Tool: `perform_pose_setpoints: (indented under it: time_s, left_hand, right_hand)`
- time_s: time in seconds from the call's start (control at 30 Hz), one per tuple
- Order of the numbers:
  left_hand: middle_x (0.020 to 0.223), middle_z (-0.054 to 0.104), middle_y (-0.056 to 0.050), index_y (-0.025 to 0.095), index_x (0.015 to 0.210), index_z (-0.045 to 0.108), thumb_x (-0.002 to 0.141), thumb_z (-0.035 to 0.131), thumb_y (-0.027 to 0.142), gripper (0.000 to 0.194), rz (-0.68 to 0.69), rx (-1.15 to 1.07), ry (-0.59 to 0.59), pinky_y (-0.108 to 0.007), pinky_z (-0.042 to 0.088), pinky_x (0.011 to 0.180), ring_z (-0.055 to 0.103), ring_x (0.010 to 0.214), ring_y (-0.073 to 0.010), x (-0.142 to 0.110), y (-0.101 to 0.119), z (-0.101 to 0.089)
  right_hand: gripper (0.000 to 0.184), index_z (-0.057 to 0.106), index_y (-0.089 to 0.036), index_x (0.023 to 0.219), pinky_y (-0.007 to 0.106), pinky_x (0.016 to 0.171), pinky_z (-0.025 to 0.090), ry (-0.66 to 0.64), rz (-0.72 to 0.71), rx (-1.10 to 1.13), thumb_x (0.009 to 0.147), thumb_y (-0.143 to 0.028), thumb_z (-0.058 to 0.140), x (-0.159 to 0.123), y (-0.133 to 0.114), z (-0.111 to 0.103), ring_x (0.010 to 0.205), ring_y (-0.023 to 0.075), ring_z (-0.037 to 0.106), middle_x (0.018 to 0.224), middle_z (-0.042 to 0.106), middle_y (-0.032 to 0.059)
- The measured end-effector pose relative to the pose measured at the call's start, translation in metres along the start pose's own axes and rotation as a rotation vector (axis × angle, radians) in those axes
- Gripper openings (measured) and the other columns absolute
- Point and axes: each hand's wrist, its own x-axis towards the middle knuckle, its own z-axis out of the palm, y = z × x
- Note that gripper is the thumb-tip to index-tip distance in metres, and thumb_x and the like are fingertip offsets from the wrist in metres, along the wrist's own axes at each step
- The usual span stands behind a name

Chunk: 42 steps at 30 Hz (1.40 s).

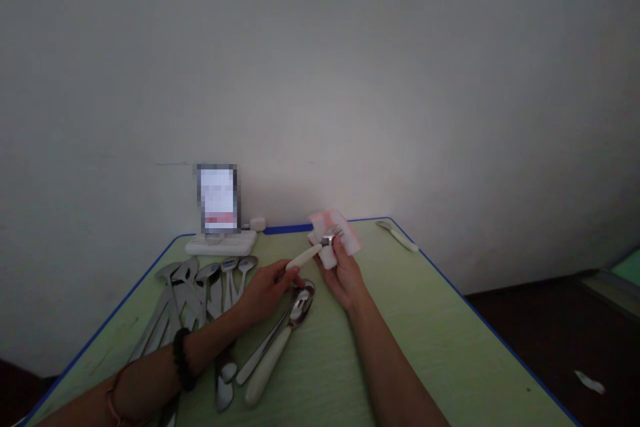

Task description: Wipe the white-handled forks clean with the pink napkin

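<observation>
My left hand (270,288) is closed around the pale handle of a fork (305,257), held tilted above the table. In my right hand (345,273) is a pink and white cloth (345,225), folded behind and under the fork's metal head, with my thumb pressing near the tines. Below my left hand lie spoons with long handles, one of them a pale-handled spoon (270,360). Beneath and left of my left forearm several metal spoons and other utensils (207,273) are heaped, partly hidden by the arm.
A phone with a blurred screen (219,200) stands on a white base (220,243) at the back left, beside a small white plug (257,223). Another pale-handled fork (400,237) lies at the back right edge of the green table (440,347). A wall rises behind.
</observation>
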Motion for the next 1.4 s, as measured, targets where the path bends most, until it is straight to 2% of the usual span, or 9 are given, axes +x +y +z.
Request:
perform_pose_setpoints:
  time_s: [0.13, 0.33, 0.47, 0.57, 0.7, 0.87, 1.0, 1.13, 1.4]
  left_hand:
    - [0.067, 0.067, -0.002, 0.017, 0.078, 0.064, 0.089, 0.035, 0.049, 0.044, -0.004, -0.028, 0.043, -0.025, 0.042, 0.06, 0.057, 0.062, -0.0173, 0.001, 0.0, -0.002]
    - [0.061, 0.063, -0.001, 0.017, 0.072, 0.062, 0.088, 0.035, 0.051, 0.046, 0.004, -0.085, 0.117, -0.026, 0.042, 0.06, 0.054, 0.059, -0.0164, 0.001, 0.001, -0.004]
    - [0.057, 0.06, 0.0, 0.018, 0.069, 0.061, 0.087, 0.036, 0.052, 0.046, -0.008, -0.085, 0.126, -0.025, 0.042, 0.058, 0.054, 0.057, -0.0163, 0.001, 0.002, -0.003]
    - [0.056, 0.059, 0.001, 0.018, 0.068, 0.059, 0.087, 0.036, 0.053, 0.045, -0.008, -0.055, 0.134, -0.025, 0.041, 0.056, 0.054, 0.056, -0.0159, 0.0, 0.004, -0.003]
    - [0.055, 0.059, 0.002, 0.018, 0.078, 0.061, 0.087, 0.036, 0.052, 0.044, -0.003, -0.012, 0.108, -0.024, 0.036, 0.05, 0.05, 0.05, -0.0149, -0.001, 0.006, -0.002]
    - [0.051, 0.053, 0.003, 0.017, 0.076, 0.061, 0.086, 0.035, 0.053, 0.045, -0.022, 0.015, 0.088, -0.023, 0.032, 0.048, 0.046, 0.048, -0.0142, -0.001, 0.004, -0.001]
    - [0.049, 0.042, 0.005, 0.018, 0.068, 0.054, 0.086, 0.035, 0.055, 0.045, -0.051, 0.023, 0.122, -0.023, 0.028, 0.047, 0.041, 0.047, -0.013, 0.0, -0.001, 0.001]
    - [0.051, 0.035, 0.006, 0.019, 0.06, 0.046, 0.085, 0.037, 0.053, 0.044, -0.024, 0.047, 0.125, -0.023, 0.025, 0.049, 0.037, 0.05, -0.012, 0.0, -0.003, 0.003]
    - [0.051, 0.04, 0.006, 0.018, 0.067, 0.051, 0.088, 0.03, 0.05, 0.044, -0.014, -0.096, -0.008, -0.023, 0.029, 0.049, 0.038, 0.048, -0.0122, -0.004, 0.001, 0.004]
  right_hand:
    - [0.029, 0.063, -0.024, 0.096, 0.034, 0.088, 0.051, -0.074, 0.014, 0.028, 0.07, -0.034, 0.071, -0.006, -0.003, 0.005, 0.099, 0.0169, 0.062, 0.104, 0.069, 0.0005]
    - [0.028, 0.063, -0.023, 0.098, 0.038, 0.09, 0.05, -0.132, 0.09, 0.09, 0.07, -0.019, 0.06, -0.009, -0.01, 0.006, 0.103, 0.0194, 0.061, 0.104, 0.07, 0.0014]
    - [0.023, 0.063, -0.022, 0.088, 0.038, 0.09, 0.049, -0.065, 0.062, 0.084, 0.067, -0.014, 0.058, -0.004, -0.008, 0.001, 0.097, 0.0193, 0.063, 0.096, 0.071, 0.0004]
    - [0.019, 0.063, -0.021, 0.081, 0.039, 0.09, 0.048, -0.074, 0.064, 0.041, 0.065, -0.013, 0.059, 0.0, -0.001, -0.001, 0.09, 0.0187, 0.063, 0.087, 0.071, -0.0001]
    - [0.009, 0.063, -0.02, 0.07, 0.036, 0.086, 0.048, -0.073, 0.053, -0.065, 0.063, -0.013, 0.061, -0.001, 0.007, 0.001, 0.075, 0.0157, 0.061, 0.07, 0.067, -0.002]
    - [0.019, 0.066, -0.018, 0.075, 0.033, 0.082, 0.048, -0.129, 0.087, -0.198, 0.058, -0.011, 0.061, -0.008, 0.009, 0.004, 0.075, 0.0168, 0.062, 0.072, 0.069, -0.001]
    - [0.024, 0.066, -0.018, 0.084, 0.034, 0.085, 0.048, -0.161, 0.1, -0.184, 0.06, -0.017, 0.066, -0.009, 0.01, 0.007, 0.089, 0.0198, 0.063, 0.083, 0.071, 0.0013]
    - [0.026, 0.065, -0.02, 0.089, 0.033, 0.084, 0.049, -0.107, 0.08, -0.158, 0.067, -0.031, 0.07, -0.007, 0.011, 0.008, 0.092, 0.0192, 0.063, 0.085, 0.072, 0.0017]
    - [0.031, 0.065, -0.02, 0.094, 0.031, 0.081, 0.048, -0.087, 0.024, -0.202, 0.069, -0.037, 0.07, -0.008, 0.01, 0.008, 0.09, 0.0187, 0.062, 0.086, 0.072, 0.0022]
